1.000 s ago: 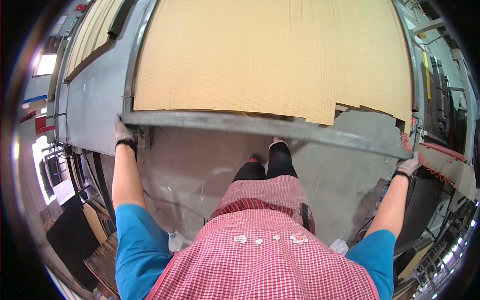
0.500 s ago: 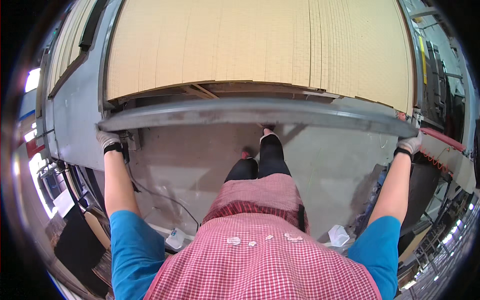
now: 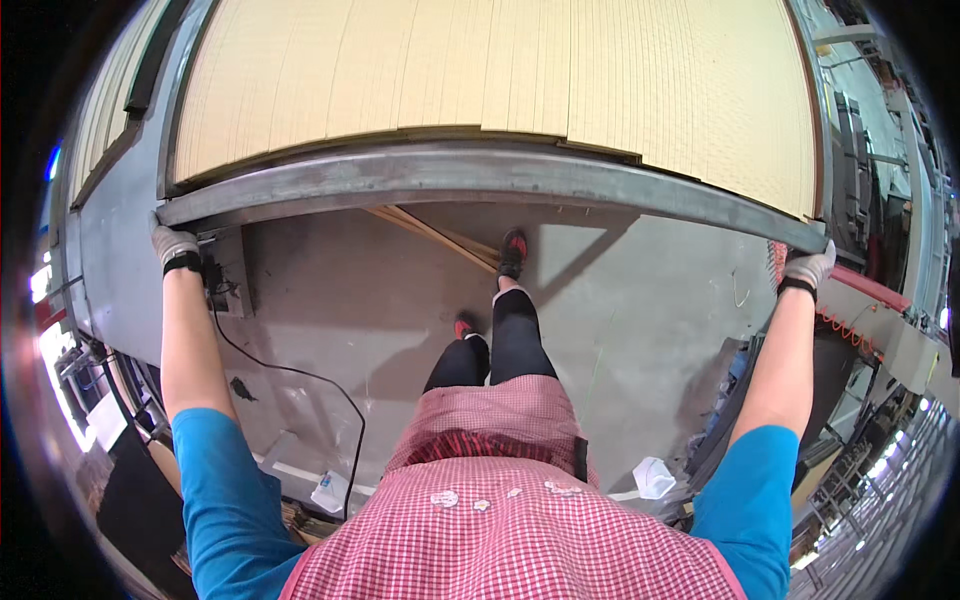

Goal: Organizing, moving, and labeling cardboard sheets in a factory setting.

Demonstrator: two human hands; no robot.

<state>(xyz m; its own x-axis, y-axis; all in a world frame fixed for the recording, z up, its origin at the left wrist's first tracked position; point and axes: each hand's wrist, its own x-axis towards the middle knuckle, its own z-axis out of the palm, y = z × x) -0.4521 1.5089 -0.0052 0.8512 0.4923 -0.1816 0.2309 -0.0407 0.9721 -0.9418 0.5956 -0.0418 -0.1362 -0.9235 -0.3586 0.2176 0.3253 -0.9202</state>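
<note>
A long grey metal bar runs across the view at the near edge of a wide table covered with pale yellow ribbed boards. My gloved left hand grips the bar's left end. At the bar's right end my gloved right hand is closed on it. Both arms are stretched out wide. Below the bar I see my legs and red-and-black shoes on the grey floor.
A wooden strip lies under the table edge. A black cable trails over the floor from a grey box at the left. A red rail and machine parts stand at the right. White scraps lie on the floor.
The bar and table edge have moved farther up and away in the view, and more floor shows beneath. One foot has stepped forward. Both hands stayed on the bar ends.
</note>
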